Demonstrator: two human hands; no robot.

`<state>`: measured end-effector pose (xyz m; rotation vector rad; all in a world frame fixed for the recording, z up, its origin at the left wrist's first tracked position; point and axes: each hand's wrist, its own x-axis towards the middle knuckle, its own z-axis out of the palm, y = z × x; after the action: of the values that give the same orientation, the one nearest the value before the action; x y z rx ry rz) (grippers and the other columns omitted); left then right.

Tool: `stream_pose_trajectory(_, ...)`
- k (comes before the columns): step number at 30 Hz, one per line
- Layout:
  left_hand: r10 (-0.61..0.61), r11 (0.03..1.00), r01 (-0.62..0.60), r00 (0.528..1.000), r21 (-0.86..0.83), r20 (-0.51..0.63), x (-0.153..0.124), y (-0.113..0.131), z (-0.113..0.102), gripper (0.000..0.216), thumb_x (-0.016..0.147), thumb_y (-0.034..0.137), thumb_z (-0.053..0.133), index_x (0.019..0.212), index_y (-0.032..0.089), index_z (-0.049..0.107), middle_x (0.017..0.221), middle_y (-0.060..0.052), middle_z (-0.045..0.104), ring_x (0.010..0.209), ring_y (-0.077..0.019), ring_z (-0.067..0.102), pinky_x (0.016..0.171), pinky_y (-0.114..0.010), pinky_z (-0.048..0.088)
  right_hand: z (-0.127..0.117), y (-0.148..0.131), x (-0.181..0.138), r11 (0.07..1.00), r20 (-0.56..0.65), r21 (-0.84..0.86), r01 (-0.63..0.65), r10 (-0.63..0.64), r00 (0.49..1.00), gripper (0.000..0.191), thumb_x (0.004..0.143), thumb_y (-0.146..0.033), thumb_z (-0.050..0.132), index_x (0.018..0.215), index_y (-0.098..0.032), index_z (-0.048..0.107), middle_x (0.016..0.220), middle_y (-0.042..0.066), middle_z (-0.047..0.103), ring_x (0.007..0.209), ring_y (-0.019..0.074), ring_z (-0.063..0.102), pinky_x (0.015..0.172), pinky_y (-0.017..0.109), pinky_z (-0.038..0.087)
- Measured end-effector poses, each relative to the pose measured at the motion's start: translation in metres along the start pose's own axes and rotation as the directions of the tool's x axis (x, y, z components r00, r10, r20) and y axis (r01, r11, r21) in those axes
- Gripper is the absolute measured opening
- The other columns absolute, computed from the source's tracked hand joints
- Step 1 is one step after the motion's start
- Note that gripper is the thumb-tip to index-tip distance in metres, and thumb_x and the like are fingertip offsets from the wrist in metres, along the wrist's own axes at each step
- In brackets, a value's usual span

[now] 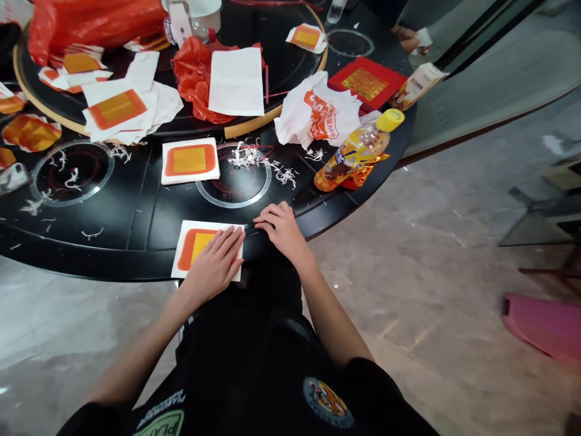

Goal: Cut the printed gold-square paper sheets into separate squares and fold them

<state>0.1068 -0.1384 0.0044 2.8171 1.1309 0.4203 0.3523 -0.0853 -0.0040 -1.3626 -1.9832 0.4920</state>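
Okay so, far left on the black tabletop (149,218) there's a phone (13,177), then a round hotplate (91,175) with white shreds (72,179) on it. Just past that, a messy paper pile (118,112) sits on the turntable (281,36). Next over is a neat stack (190,160), orange and gold on white, overlapping the left edge of a second hotplate (227,189).

Nearer, right at the table's near edge, is the paper (195,249), same print. The left hand (214,261) lies over its right half, fingers straight and close together, pressing flat rather than gripping. Just right of it, the right hand (280,229) has its fingers bent partway; can't tell if they're pinching anything.

Further right and farther back: a crumpled white bag (295,118), a leaning yellow-capped bottle (351,151), a red packet (367,80) and a carton (417,85).
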Motion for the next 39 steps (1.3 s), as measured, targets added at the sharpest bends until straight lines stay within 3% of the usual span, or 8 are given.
stream_pose_trajectory(12,-0.003,0.999,0.006,0.998,-0.044,0.069,-0.003,0.001,-0.003,0.076,0.116,0.031,0.040,0.177,0.016,-0.002,0.177,-0.015,0.035,0.166,-0.0303,0.032,0.137,-0.052,0.030,0.003,-0.004,-0.002,0.999,-0.022,0.028,-0.044,0.044,0.999,0.024,0.105,-0.023,0.063,0.096,-0.031,0.083,0.099,0.005,0.075,0.097,0.0267,0.055,0.097,0.049,0.047)
stream_pose_trajectory(25,-0.003,1.000,0.002,1.000,0.014,0.028,-0.004,0.004,0.000,0.072,0.115,0.031,0.042,0.176,0.009,0.011,0.173,-0.016,0.042,0.164,-0.0309,0.035,0.135,-0.050,0.034,0.010,-0.002,0.009,0.999,0.009,0.028,0.020,-0.020,1.000,0.021,0.105,-0.022,0.065,0.098,-0.030,0.083,0.100,0.004,0.077,0.097,0.0258,0.057,0.094,0.046,0.046)
stream_pose_trajectory(39,-0.045,0.999,0.045,0.998,0.018,0.045,-0.004,0.006,0.000,0.060,0.116,0.032,0.038,0.171,0.008,0.034,0.173,-0.013,0.043,0.165,-0.0288,0.035,0.137,-0.046,0.027,0.039,-0.020,0.039,0.996,0.094,0.081,0.040,-0.047,0.994,0.023,0.104,-0.019,0.065,0.096,-0.031,0.084,0.099,0.003,0.077,0.100,0.0262,0.057,0.098,0.048,0.046)
